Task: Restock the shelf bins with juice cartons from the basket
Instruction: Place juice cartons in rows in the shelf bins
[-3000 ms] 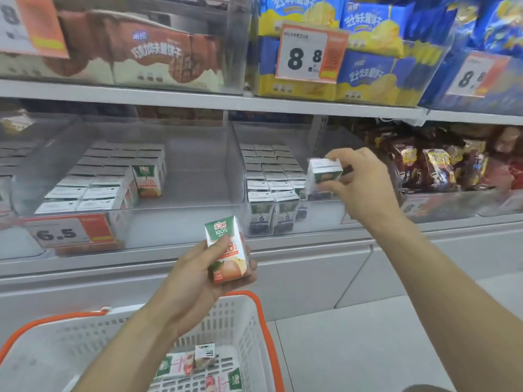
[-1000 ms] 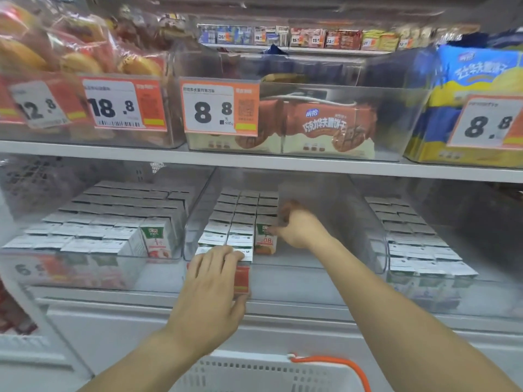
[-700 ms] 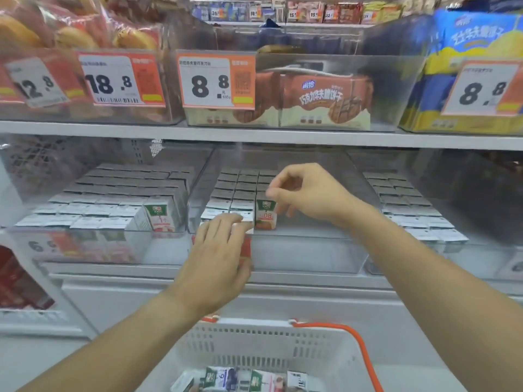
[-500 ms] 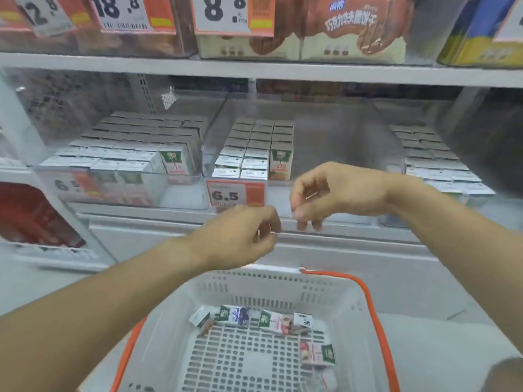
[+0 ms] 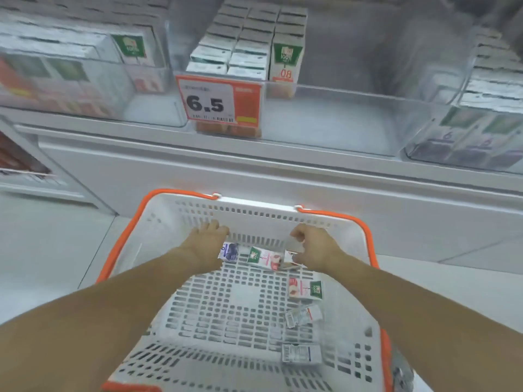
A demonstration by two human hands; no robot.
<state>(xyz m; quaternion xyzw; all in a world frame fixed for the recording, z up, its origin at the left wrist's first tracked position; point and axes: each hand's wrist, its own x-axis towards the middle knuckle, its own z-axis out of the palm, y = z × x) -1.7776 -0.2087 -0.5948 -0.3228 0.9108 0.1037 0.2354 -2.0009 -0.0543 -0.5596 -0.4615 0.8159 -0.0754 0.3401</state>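
Observation:
A white basket [image 5: 254, 217] with orange handles stands on the floor below the shelf, with several small juice cartons lying on its grid floor. Both hands are down at its far wall. My right hand [image 5: 314, 247] grips a white carton [image 5: 295, 244] at its fingertips. My left hand [image 5: 208, 236] has its fingers bent down beside a blue carton [image 5: 229, 251]; whatever is under them is hidden. A peach carton [image 5: 263, 257] lies between the hands. Above, the middle shelf bin [image 5: 339, 114] holds rows of cartons [image 5: 240, 43] on its left side.
A 6.5 price tag [image 5: 218, 101] hangs on the middle bin's front. A fuller bin [image 5: 70, 66] stands to the left and another bin [image 5: 481, 123] to the right. More cartons [image 5: 305, 290] lie along the basket's right side. Pale floor surrounds the basket.
Both hands left the shelf bin empty and dropped into the basket. My view tilted down from the shelves to the basket. My right hand has closed on a carton.

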